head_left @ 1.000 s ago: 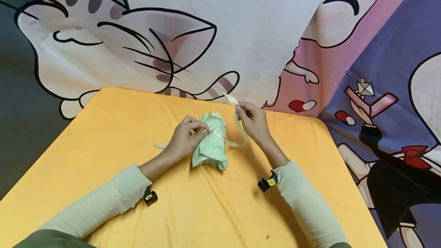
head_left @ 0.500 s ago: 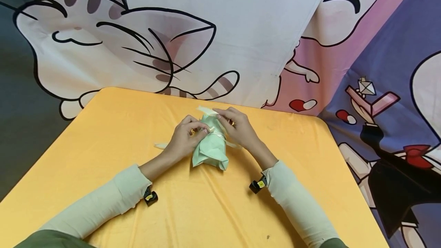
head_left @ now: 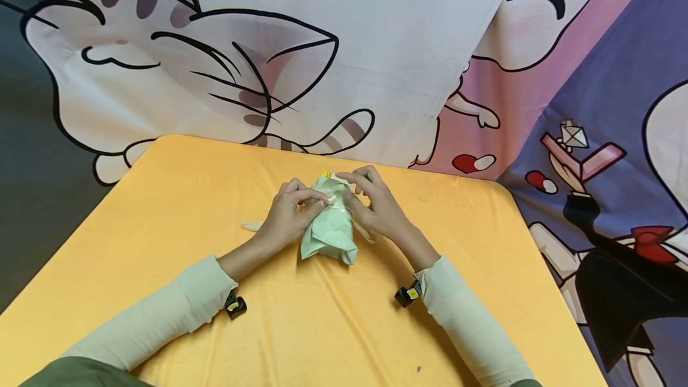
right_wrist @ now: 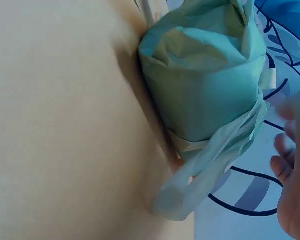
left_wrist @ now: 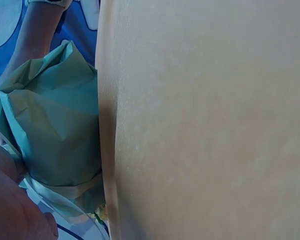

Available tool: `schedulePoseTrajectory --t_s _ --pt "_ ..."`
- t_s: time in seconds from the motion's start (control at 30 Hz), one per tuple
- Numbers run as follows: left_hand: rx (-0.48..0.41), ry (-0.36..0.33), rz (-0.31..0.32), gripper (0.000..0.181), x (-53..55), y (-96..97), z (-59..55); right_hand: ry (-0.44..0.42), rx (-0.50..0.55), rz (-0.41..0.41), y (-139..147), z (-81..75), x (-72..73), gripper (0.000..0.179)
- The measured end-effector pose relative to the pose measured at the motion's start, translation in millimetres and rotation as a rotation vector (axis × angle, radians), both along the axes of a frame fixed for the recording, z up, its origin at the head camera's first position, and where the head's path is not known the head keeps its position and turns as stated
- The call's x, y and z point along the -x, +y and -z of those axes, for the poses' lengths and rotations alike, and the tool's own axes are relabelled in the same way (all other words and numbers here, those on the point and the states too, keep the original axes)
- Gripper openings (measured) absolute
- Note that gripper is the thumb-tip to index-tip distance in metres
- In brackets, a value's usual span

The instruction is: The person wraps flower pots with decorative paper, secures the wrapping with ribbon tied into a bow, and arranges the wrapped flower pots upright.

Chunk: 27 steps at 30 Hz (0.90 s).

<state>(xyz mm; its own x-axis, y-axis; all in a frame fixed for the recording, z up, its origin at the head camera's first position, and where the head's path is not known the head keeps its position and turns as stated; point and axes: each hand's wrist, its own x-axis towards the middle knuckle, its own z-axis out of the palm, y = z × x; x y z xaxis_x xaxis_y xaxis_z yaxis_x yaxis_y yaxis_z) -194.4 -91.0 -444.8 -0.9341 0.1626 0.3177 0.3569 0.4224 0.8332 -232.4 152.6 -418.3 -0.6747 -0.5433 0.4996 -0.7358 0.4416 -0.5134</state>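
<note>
A small bouquet wrapped in mint-green paper [head_left: 330,235] lies on the yellow-covered table, its yellow flower [head_left: 326,174] peeking out at the far end. A pale ribbon [right_wrist: 225,150] circles the wrap, and a loop of it hangs down on the right side. With thumb and forefinger my left hand [head_left: 287,214] pinches the ribbon near the knot on top. My right hand [head_left: 378,205] is just right of the bouquet, thumb and forefinger spread apart. In the right wrist view its fingers are partly blurred, with no ribbon visible between them.
The yellow tablecloth [head_left: 258,327] reaches close to a printed backdrop [head_left: 398,46] with cartoon figures behind it. A ribbon tail [head_left: 251,226] sticks out left of the left wrist. Small black wrist cameras [head_left: 408,294] sit under both sleeves.
My right hand carried the ribbon end leftward over the bouquet, then its fingers spread near the bouquet's right side. The ribbon end no longer shows above the flower. My left hand stayed put.
</note>
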Motion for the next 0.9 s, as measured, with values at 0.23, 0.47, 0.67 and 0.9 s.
schedulePoseTrajectory --t_s 0.23,0.47,0.67,0.9 --pt "0.021 -0.018 0.023 0.017 2.2 -2.4 -4.0 -0.060 -0.008 0.001 -2.7 2.7 -8.4 0.037" --pt "0.013 -0.012 0.030 0.018 4.1 -3.0 -4.1 -0.018 -0.041 0.004 -11.1 0.2 -4.7 0.020" --pt "0.010 -0.012 0.037 0.018 5.0 -3.5 -2.7 -0.064 -0.074 0.023 -12.1 -1.8 -2.7 0.027" --pt "-0.003 -0.022 0.039 0.018 6.6 -4.6 -1.9 -0.137 -0.064 0.024 -15.0 -1.5 -1.2 0.027"
